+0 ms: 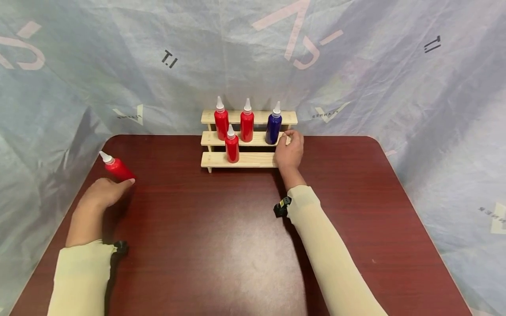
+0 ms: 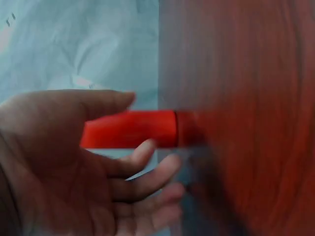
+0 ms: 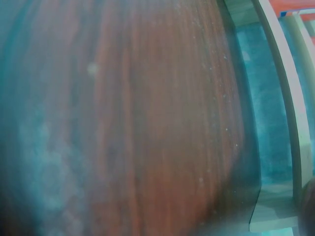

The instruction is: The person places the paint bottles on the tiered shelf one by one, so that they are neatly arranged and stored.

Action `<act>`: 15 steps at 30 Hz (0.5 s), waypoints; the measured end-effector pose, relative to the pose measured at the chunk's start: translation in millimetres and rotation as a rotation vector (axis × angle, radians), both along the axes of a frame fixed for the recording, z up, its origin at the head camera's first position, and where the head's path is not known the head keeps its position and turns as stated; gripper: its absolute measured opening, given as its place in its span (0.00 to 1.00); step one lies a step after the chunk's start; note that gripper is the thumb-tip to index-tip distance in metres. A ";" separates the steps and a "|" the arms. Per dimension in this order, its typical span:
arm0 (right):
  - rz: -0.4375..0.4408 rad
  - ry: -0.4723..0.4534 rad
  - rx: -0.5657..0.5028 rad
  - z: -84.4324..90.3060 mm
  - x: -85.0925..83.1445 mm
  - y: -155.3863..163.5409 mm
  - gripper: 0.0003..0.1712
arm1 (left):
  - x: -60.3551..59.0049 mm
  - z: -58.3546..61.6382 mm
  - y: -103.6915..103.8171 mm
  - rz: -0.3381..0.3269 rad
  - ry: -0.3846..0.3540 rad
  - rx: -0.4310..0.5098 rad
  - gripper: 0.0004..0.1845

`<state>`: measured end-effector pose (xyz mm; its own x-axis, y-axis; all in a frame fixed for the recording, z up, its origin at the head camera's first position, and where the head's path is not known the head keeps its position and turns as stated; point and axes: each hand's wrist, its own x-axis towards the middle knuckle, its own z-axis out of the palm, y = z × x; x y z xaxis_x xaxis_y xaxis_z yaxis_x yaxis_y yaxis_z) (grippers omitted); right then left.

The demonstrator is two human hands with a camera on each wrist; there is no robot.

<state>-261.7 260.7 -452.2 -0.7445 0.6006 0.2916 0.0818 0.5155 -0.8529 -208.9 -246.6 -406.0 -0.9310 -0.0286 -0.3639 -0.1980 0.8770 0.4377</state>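
A three-tier wooden rack (image 1: 253,160) stands at the back of the table. Two red squeeze bottles with white nozzle caps, the left one (image 1: 222,126) and the other (image 1: 247,127), stand on its middle shelf beside a blue squeeze bottle (image 1: 273,128). Another red bottle (image 1: 232,150) stands on the lowest shelf. My right hand (image 1: 290,151) curls its fingers and thumb around the rack's right end. On the left, my left hand (image 1: 100,193) is spread beside a separate red bottle (image 2: 142,129), thumb and fingers loose on either side of it.
The dark red-brown table (image 1: 205,228) has rounded back corners. A grey printed cloth (image 1: 221,52) hangs behind and along both sides, and the left bottle is near the table's left edge. Small black cameras sit at both cuffs, one (image 1: 282,207) on the right.
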 end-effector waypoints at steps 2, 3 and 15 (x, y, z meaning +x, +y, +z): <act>0.000 0.001 0.002 0.6 0.1 0.4 0.15 | -1.6 -7.1 -1.8 0.068 0.080 0.079 0.41; 0.000 0.002 0.002 1.0 0.2 0.5 0.15 | -2.9 -10.4 -1.4 0.099 0.124 0.134 0.43; -0.002 -0.011 0.006 0.5 -0.1 -1.7 0.14 | -16.3 -24.5 4.5 0.280 0.342 0.355 0.37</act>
